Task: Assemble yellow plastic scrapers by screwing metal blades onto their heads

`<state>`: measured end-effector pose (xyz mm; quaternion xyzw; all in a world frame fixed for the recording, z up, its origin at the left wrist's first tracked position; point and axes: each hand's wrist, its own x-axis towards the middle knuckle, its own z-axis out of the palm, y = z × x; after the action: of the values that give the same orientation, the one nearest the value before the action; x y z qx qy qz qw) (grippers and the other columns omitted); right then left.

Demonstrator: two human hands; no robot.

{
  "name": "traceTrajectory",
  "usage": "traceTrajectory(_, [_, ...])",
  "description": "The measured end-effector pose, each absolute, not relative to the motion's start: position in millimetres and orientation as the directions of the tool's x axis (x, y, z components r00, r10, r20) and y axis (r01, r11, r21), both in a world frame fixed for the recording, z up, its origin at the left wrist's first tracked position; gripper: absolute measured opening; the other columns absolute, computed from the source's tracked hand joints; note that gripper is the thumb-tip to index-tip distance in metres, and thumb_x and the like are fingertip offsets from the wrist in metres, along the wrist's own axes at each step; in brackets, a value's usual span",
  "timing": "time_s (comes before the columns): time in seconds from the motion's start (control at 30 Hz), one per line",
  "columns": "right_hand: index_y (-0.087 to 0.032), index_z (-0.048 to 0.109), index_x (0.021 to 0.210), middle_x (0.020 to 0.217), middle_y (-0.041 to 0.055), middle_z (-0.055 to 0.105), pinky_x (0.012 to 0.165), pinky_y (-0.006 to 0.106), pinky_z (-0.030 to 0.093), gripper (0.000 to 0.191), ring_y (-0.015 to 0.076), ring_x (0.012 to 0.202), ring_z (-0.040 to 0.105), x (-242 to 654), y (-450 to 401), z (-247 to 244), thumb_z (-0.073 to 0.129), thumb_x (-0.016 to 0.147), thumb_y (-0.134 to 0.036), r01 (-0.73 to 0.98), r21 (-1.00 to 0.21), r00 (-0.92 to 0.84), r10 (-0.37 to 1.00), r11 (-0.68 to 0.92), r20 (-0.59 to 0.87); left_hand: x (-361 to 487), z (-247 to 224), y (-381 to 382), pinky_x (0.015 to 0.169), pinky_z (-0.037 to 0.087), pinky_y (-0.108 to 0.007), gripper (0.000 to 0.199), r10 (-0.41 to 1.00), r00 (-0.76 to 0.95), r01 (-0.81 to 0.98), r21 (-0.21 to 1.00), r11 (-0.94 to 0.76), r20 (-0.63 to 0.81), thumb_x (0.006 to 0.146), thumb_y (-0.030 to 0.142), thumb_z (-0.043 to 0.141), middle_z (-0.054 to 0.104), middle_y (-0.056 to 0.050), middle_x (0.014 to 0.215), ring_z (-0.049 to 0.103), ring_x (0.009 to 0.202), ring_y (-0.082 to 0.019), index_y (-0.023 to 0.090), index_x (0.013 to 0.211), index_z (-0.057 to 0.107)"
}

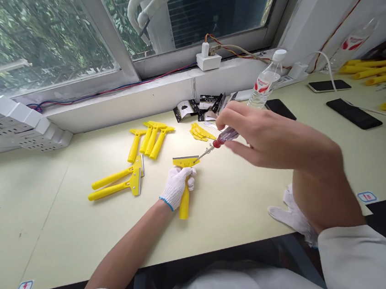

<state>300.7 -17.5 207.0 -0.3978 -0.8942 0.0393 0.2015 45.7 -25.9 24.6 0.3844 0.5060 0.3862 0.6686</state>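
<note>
My left hand [177,185], in a white knit glove with a blue cuff, is closed around the yellow handle of a scraper [184,203]. The scraper's head points away from me, a metal blade along its far edge. My bare right hand [260,132] grips a screwdriver [225,136] with a translucent reddish-purple handle. Its shaft slants down to the left, and its tip meets the right end of the scraper head. Small screws seem to cling to the shaft near the handle. A loose white glove [292,214] lies under my right forearm.
Two bladed scrapers [114,185] and several yellow scraper handles [154,139] lie to the left. Behind are small yellow plates [200,132], black-and-white packets [186,110], a water bottle [265,84] and phones [353,113]. White boxes [18,126] stand by the window.
</note>
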Motion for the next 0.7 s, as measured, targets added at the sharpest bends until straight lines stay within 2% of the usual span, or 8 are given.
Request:
traceTrajectory(0.07, [-0.024, 0.066, 0.113, 0.110, 0.0094, 0.072, 0.076, 0.036, 0.046, 0.015, 0.0234, 0.084, 0.065, 308.8, -14.2, 209.7, 0.053, 0.106, -0.025, 0.600, -0.282, -0.673, 0.663, 0.749, 0.329, 45.9, 24.8, -25.6, 0.048, 0.037, -0.026, 0.017, 0.904, 0.191, -0.121, 0.905, 0.409, -0.383, 0.082, 0.034, 0.072, 0.050, 0.002, 0.059, 0.042, 0.049, -0.011, 0.018, 0.080, 0.066])
traceTrajectory(0.17, [-0.024, 0.067, 0.109, 0.108, 0.0082, 0.072, 0.079, 0.035, 0.047, 0.013, 0.0224, 0.087, 0.066, 312.9, -7.1, 209.1, 0.055, 0.105, -0.021, 0.533, -0.294, -0.707, 0.608, 0.794, 0.361, 46.5, 25.6, -26.1, 0.047, 0.037, -0.026, 0.017, 0.909, 0.178, -0.127, 0.908, 0.400, -0.376, 0.081, 0.033, 0.072, 0.052, 0.001, 0.062, 0.042, 0.050, -0.010, 0.018, 0.080, 0.065])
traceTrajectory(0.3, [-0.022, 0.066, 0.116, 0.089, 0.0012, 0.071, 0.073, 0.031, 0.045, 0.015, 0.0168, 0.072, 0.062, 299.9, 1.6, 198.2, 0.065, 0.102, -0.027, 0.524, -0.375, -0.600, 0.643, 0.765, 0.476, 47.2, 28.1, -28.8, 0.048, 0.038, -0.026, 0.018, 0.906, 0.213, -0.068, 0.919, 0.388, -0.367, 0.085, 0.035, 0.070, 0.053, 0.002, 0.058, 0.045, 0.047, -0.012, 0.018, 0.082, 0.065])
traceTrajectory(0.4, [-0.022, 0.063, 0.124, 0.075, -0.0045, 0.064, 0.068, 0.030, 0.044, 0.026, 0.0151, 0.063, 0.055, 289.4, 11.1, 188.5, 0.066, 0.101, -0.033, 0.557, -0.483, -0.460, 0.735, 0.676, 0.499, 47.1, 29.5, -30.9, 0.049, 0.039, -0.027, 0.020, 0.910, 0.225, -0.013, 0.932, 0.361, -0.349, 0.086, 0.037, 0.069, 0.053, 0.002, 0.054, 0.048, 0.046, -0.013, 0.018, 0.083, 0.066])
traceTrajectory(0.5, [-0.024, 0.063, 0.129, 0.076, -0.0028, 0.062, 0.065, 0.033, 0.045, 0.032, 0.0182, 0.065, 0.057, 297.0, 30.9, 181.6, 0.061, 0.102, -0.041, 0.591, -0.590, -0.331, 0.833, 0.550, 0.444, 46.2, 28.8, -31.0, 0.050, 0.040, -0.027, 0.022, 0.915, 0.231, -0.018, 0.938, 0.345, -0.332, 0.087, 0.039, 0.069, 0.057, 0.001, 0.055, 0.049, 0.046, -0.014, 0.017, 0.085, 0.068])
traceTrajectory(0.57, [-0.025, 0.063, 0.131, 0.075, -0.0008, 0.059, 0.060, 0.034, 0.044, 0.036, 0.0201, 0.062, 0.054, 315.3, 51.7, 176.6, 0.053, 0.104, -0.047, 0.586, -0.683, -0.180, 0.892, 0.435, 0.414, 45.5, 27.1, -30.5, 0.050, 0.041, -0.027, 0.023, 0.912, 0.256, -0.043, 0.938, 0.343, -0.321, 0.088, 0.040, 0.069, 0.058, 0.000, 0.056, 0.050, 0.045, -0.014, 0.017, 0.086, 0.068])
traceTrajectory(0.63, [-0.023, 0.065, 0.125, 0.072, 0.0013, 0.055, 0.053, 0.035, 0.039, 0.039, 0.0203, 0.057, 0.046, 339.2, 76.5, 167.7, 0.044, 0.105, -0.049, 0.568, -0.763, -0.033, 0.935, 0.309, 0.354, 45.2, 25.0, -30.4, 0.051, 0.041, -0.028, 0.025, 0.916, 0.272, -0.081, 0.942, 0.326, -0.294, 0.089, 0.041, 0.070, 0.063, -0.001, 0.062, 0.051, 0.046, -0.013, 0.016, 0.088, 0.068])
traceTrajectory(0.7, [-0.020, 0.068, 0.109, 0.069, 0.0024, 0.051, 0.049, 0.034, 0.033, 0.033, 0.0183, 0.054, 0.037, 360.5, 101.3, 152.4, 0.045, 0.102, -0.043, 0.557, -0.814, -0.043, 0.985, 0.165, 0.169, 45.3, 23.1, -30.4, 0.050, 0.041, -0.028, 0.030, 0.923, 0.291, -0.144, 0.942, 0.302, -0.251, 0.090, 0.043, 0.072, 0.071, -0.005, 0.079, 0.052, 0.047, -0.011, 0.015, 0.100, 0.070])
